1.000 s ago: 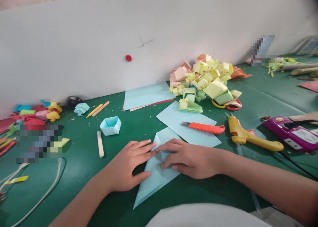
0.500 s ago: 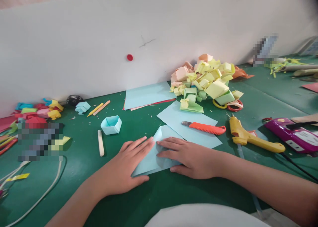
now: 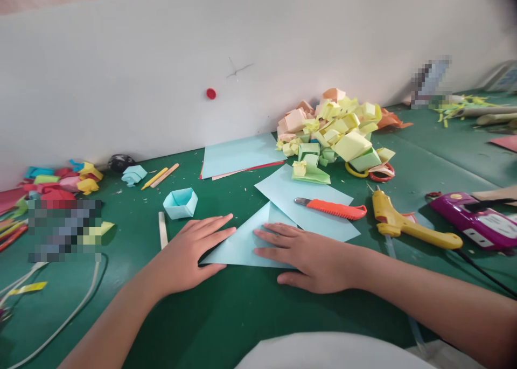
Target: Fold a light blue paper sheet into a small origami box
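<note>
A light blue sheet of paper [image 3: 246,245], folded into a triangle, lies on the green table between my hands. My right hand [image 3: 301,256] rests flat across its right part with the fingers spread. At the left corner of the paper is my left hand [image 3: 197,253], thumb and fingers apart around that tip; whether it touches the paper I cannot tell. Beyond the fold, another light blue sheet [image 3: 274,185] has an orange utility knife [image 3: 335,207] lying on it, blade out. A small open blue paper box [image 3: 180,203] sits past my left hand, close to a pale stick [image 3: 162,230].
Folded paper pieces [image 3: 335,126] are heaped at the back, with scissors [image 3: 382,172] beside them. At right lie a yellow glue gun [image 3: 407,223] and a purple power strip [image 3: 476,218]. A sheet stack [image 3: 242,156] rests against the white wall; a white cable [image 3: 86,299] curls at left.
My left hand has slid left and slightly away from me, off the paper's middle to its left corner. The folded paper has turned a little. My right hand has hardly moved.
</note>
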Tool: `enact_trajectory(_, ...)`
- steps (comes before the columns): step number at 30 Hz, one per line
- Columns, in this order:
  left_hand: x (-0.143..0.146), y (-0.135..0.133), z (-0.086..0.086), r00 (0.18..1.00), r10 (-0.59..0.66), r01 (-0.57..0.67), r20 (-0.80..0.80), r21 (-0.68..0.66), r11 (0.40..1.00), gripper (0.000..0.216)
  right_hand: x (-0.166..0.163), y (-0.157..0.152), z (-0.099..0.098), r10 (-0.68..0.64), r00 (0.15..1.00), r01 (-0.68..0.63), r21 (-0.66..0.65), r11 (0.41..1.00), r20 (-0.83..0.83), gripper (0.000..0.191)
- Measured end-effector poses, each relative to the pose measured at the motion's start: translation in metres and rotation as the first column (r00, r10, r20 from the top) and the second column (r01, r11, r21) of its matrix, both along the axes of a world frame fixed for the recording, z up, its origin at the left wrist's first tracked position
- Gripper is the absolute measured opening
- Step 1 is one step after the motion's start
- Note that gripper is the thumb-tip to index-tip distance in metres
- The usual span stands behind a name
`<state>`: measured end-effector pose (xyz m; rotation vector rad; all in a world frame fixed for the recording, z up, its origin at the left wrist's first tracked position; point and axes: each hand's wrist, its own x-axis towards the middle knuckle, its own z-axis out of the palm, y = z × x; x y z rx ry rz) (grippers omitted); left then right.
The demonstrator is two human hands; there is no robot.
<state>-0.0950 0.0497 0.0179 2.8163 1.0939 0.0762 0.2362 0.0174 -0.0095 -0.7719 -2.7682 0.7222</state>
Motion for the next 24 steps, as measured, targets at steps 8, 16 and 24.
enact_trajectory(8, 0.0017, -0.0018, 0.0028, 0.999, 0.029, -0.03, -0.02, -0.063, 0.998, 0.054, -0.0004, -0.0003, 0.0036, 0.005, 1.0, -0.005, 0.007, 1.0, 0.024, 0.062)
enact_trajectory(16, 0.0026, -0.0007, 0.002, 0.999, 0.049, -0.05, -0.015, -0.076, 0.996, 0.056, 0.0, 0.001, 0.0044, 0.01, 1.0, -0.01, 0.001, 1.0, 0.01, 0.062)
enact_trajectory(24, 0.0014, -0.0015, 0.0036, 0.999, 0.039, -0.039, -0.004, -0.101, 0.994, 0.043, -0.0007, 0.0017, 0.0027, 0.034, 0.999, -0.034, 0.009, 0.999, -0.019, 0.063)
